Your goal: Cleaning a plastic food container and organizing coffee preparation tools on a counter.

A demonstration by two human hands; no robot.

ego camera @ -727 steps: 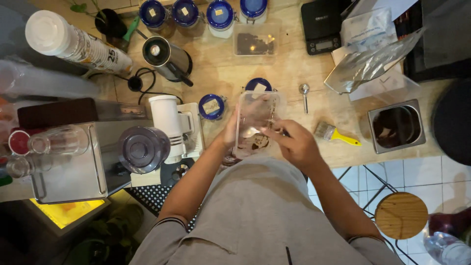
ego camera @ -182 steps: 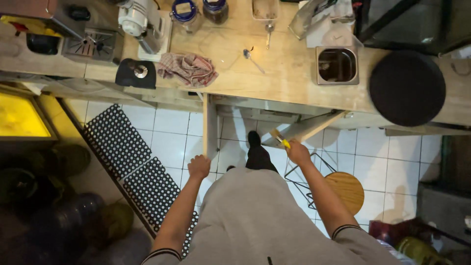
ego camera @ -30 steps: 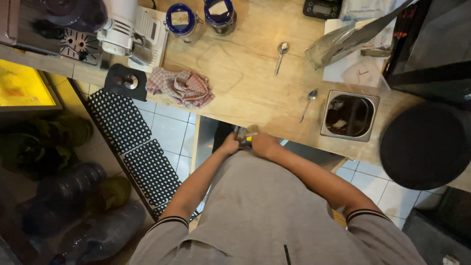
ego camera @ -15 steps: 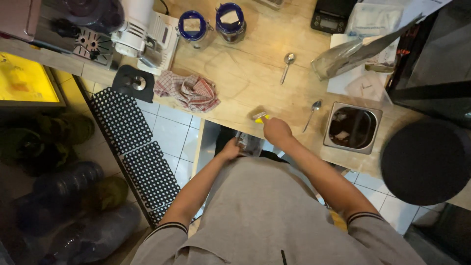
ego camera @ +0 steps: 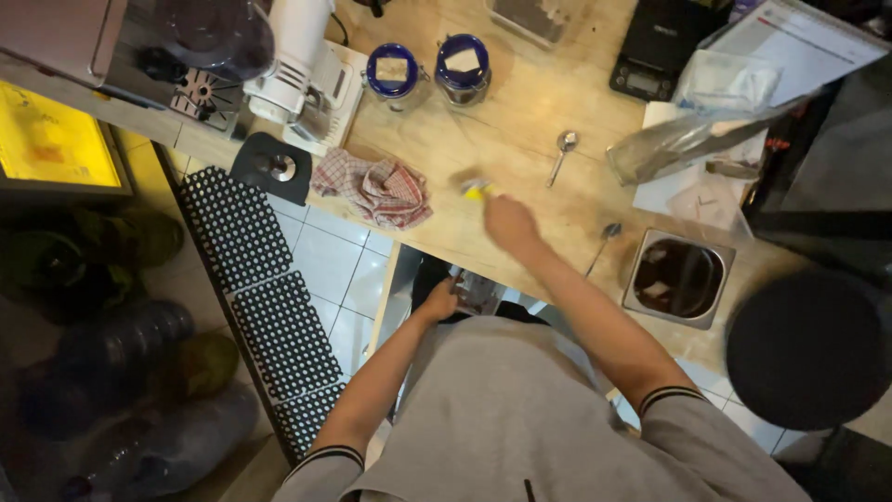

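While the right hand (ego camera: 509, 223) reaches out over the wooden counter (ego camera: 520, 121), it grips a small yellow-handled tool (ego camera: 474, 188), blurred, so its exact kind cannot be told; the tool's tip points toward the checked cloth (ego camera: 376, 189) and sits just above the wood, between that cloth and a metal spoon (ego camera: 563, 149). The left hand (ego camera: 437, 302) stays low at the counter's near edge, close to the body, its fingers closed around a small clear container (ego camera: 478, 290) with something dark inside; the container is held just below the edge of the counter, over the tiled floor (ego camera: 325, 270).

Farther back on the counter stand two blue-lidded jars (ego camera: 427, 70) side by side, each lid bearing a pale label. Left of them is a white grinder (ego camera: 295, 65), and beside that a dark tamping stand (ego camera: 271, 167) sits at the counter's corner. A second spoon (ego camera: 606, 240) lies near a square steel bin (ego camera: 678, 277) with dark contents, to the right of the reaching forearm. A black scale (ego camera: 652, 56) rests at the far side, near a clear plastic bag (ego camera: 692, 144) lying on white paper. A round black stool seat (ego camera: 808, 349) shows at the right, and a black perforated mat (ego camera: 265, 307) runs along the floor to the left.
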